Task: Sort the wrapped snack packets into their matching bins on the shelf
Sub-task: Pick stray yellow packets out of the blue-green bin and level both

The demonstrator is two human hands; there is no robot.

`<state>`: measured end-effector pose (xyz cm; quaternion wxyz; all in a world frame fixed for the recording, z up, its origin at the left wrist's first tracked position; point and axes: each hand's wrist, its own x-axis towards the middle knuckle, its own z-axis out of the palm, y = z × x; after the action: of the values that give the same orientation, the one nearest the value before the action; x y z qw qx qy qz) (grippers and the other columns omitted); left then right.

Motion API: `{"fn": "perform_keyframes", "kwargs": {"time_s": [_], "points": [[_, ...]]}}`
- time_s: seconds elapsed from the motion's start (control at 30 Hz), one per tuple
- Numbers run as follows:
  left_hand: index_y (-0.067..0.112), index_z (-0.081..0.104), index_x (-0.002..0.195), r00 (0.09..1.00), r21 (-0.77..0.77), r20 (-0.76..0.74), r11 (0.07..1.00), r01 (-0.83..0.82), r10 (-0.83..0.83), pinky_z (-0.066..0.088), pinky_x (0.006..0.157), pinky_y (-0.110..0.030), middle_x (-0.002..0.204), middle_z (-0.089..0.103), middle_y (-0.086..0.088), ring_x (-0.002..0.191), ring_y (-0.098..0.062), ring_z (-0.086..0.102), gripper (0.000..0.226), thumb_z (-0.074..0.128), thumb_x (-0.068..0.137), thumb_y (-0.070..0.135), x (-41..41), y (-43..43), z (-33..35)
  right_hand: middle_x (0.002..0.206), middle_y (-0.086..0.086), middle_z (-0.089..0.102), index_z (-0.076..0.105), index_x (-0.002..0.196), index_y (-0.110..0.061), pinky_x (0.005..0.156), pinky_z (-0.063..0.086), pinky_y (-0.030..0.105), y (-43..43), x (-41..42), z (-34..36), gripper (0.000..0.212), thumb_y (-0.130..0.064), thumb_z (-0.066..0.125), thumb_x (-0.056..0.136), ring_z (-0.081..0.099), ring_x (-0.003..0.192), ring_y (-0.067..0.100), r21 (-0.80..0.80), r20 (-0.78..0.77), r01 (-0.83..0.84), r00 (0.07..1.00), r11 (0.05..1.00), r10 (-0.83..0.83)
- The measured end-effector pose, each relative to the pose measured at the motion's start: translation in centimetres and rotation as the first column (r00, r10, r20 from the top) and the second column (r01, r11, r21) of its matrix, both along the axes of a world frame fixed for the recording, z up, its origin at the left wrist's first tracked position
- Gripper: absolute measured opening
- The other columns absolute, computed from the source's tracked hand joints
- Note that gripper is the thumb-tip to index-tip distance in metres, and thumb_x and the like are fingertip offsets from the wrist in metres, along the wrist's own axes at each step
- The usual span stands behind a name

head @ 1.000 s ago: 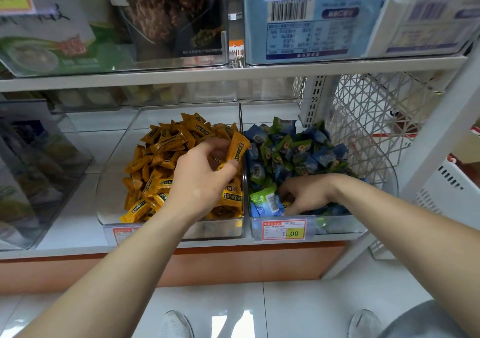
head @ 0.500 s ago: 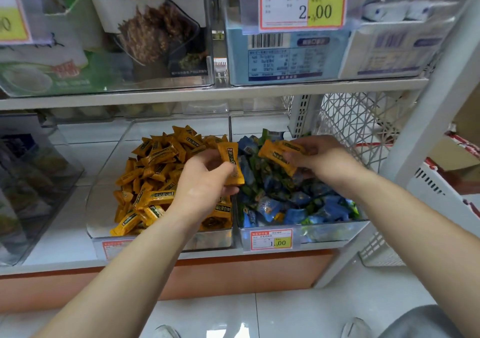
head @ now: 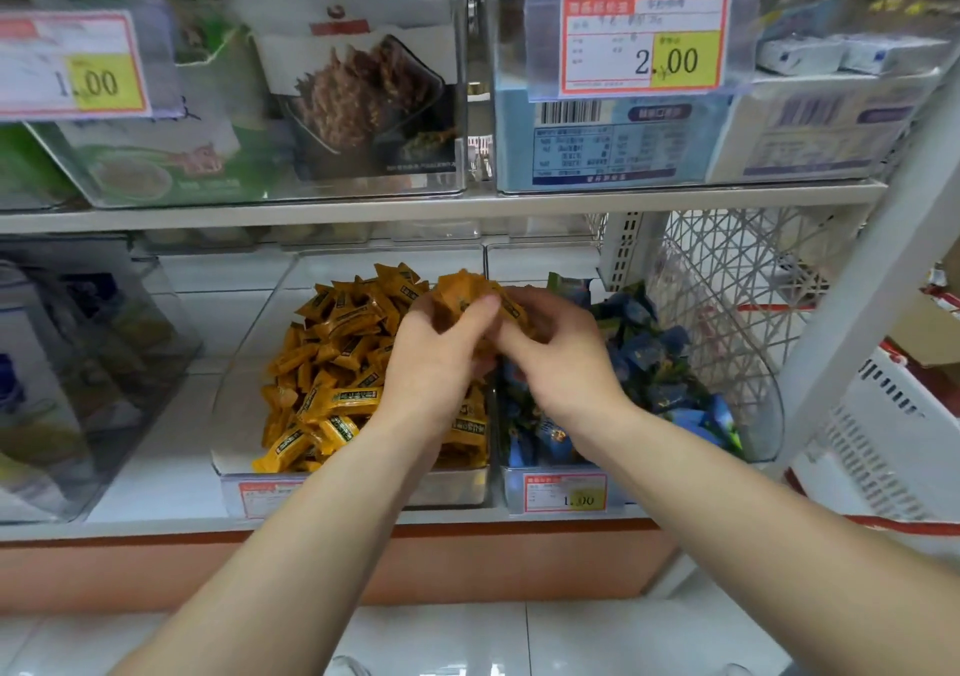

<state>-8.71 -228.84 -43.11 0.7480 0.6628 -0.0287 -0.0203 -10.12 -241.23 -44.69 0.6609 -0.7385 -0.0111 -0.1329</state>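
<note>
1. Head view, hands: the left hand and the right hand meet fingertip to fingertip. Both have their fingers curled round the held orange packets. Blur hides which hand has the firmer hold.
2. Head view, place: the held orange packets hang above the wall shared by the orange-packet bin and the blue-green-packet bin. They touch neither heap.
3. Risk, wrong side: the bunch sits right over the divider. If a packet slips while the hands share it, it could as easily land on the blue-green heap as on the orange heap. That would undo the sorting.
4. Risk, dropped stock: the wrappers look slick and several are pinched together. One could probably squirt out under a tighter squeeze and fall in front of the shelf to the floor.
5. Risk, spill: the left forearm crosses low over the front of the orange-packet bin, where packets lie close to the rim. A careless sweep might push some over.
6. Counts:
   - Hands: two.
   - Lower snack bins: two.
   - Heaps: two, each with far too many packets to count.
   - Held orange packets: at least two; blur prevents an exact count.
   - Price labels: four. Two are on the upper shelf, and. Two are on the lower shelf, and, and the lower-left one is partly behind the forearm.
</note>
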Motion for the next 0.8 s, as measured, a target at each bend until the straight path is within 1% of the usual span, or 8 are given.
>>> {"fn": "perform_keyframes", "kwargs": {"time_s": [0.13,0.2,0.27,0.43,0.53,0.6,0.67,0.8], "points": [[0.016,0.070,0.088,0.976,0.165,0.129,0.966,-0.198,0.178,0.059,0.076,-0.043,0.082,0.073,-0.004,0.081,-0.021,0.071,0.012,0.068,0.090,0.028,0.3,1.0,0.2,0.131,-0.017,0.063,0.056,0.140,-0.028,0.103,0.048,0.025,1.4,0.3,0.0,0.044,-0.036,0.060,0.097,0.056,0.120,-0.004,-0.237,-0.024,-0.147,0.989,0.960,0.145],[0.023,0.069,0.087,0.957,0.266,0.221,0.932,-0.246,0.189,0.053,0.067,-0.029,0.077,0.073,0.007,0.074,-0.008,0.069,0.009,0.069,0.090,0.031,1.1,2.3,0.4,0.131,-0.029,0.055,0.049,0.144,-0.031,0.098,0.039,0.006,0.3,0.7,0.7,0.052,-0.041,0.062,0.094,0.048,0.116,-0.019,-0.351,-0.044,-0.229,0.973,0.908,0.228],[0.028,0.067,0.104,0.943,0.466,0.303,0.842,-0.272,0.137,0.047,0.064,-0.020,0.078,0.071,0.013,0.072,0.001,0.065,0.016,0.070,0.090,0.036,2.3,4.1,0.7,0.126,-0.025,0.060,0.056,0.136,-0.038,0.093,0.042,0.011,-2.0,1.1,1.3,0.047,-0.046,0.064,0.091,0.054,0.110,-0.013,-0.477,-0.059,-0.183,0.983,0.860,0.176],[0.026,0.041,0.147,0.968,0.854,0.252,0.466,-0.231,0.018,0.052,0.094,-0.046,0.132,0.061,-0.007,0.115,-0.030,0.059,0.070,0.072,0.087,0.042,4.1,7.9,-0.5,0.084,-0.006,0.075,0.073,0.101,-0.023,0.071,0.051,0.021,-8.3,1.4,0.1,0.012,-0.029,0.063,0.096,0.070,0.077,0.008,-0.478,-0.285,-0.287,0.945,0.830,0.163],[0.025,0.034,0.151,0.928,0.865,0.372,0.369,-0.340,-0.016,0.048,0.101,-0.045,0.144,0.050,-0.009,0.127,-0.030,0.051,0.081,0.071,0.083,0.049,3.4,6.8,0.2,0.089,-0.014,0.074,0.073,0.101,-0.027,0.072,0.050,0.019,-9.4,1.3,-1.8,0.012,-0.033,0.066,0.093,0.068,0.084,0.005,-0.669,-0.524,-0.508,0.840,0.543,0.141],[0.028,0.045,0.143,0.863,0.807,0.494,0.426,-0.409,-0.108,0.048,0.089,-0.031,0.133,0.060,-0.003,0.107,-0.015,0.061,0.065,0.064,0.085,0.052,2.2,4.8,0.6,0.101,-0.013,0.071,0.072,0.106,-0.028,0.080,0.052,0.025,-9.3,1.5,-2.6,0.023,-0.041,0.070,0.087,0.065,0.092,0.008,-0.740,-0.600,-0.589,0.797,0.325,0.076],[0.029,0.052,0.137,0.871,0.838,0.441,0.447,-0.313,-0.216,0.048,0.086,-0.027,0.125,0.064,0.003,0.100,-0.007,0.061,0.059,0.060,0.085,0.055,0.8,2.8,-0.1,0.098,-0.010,0.070,0.071,0.103,-0.026,0.077,0.055,0.030,-9.1,1.6,-2.9,0.033,-0.049,0.073,0.079,0.064,0.088,0.011,-0.730,-0.646,-0.628,0.763,0.269,0.027],[0.028,0.047,0.133,0.939,0.914,0.197,0.399,-0.072,-0.282,0.057,0.084,-0.037,0.113,0.065,0.001,0.101,-0.019,0.062,0.059,0.069,0.083,0.050,0.1,0.8,-2.6,0.071,-0.003,0.064,0.065,0.075,-0.020,0.056,0.044,0.031,-8.1,1.7,-3.8,0.029,-0.048,0.073,0.074,0.058,0.066,0.016,-0.757,-0.643,-0.636,0.766,0.149,0.005]]}}
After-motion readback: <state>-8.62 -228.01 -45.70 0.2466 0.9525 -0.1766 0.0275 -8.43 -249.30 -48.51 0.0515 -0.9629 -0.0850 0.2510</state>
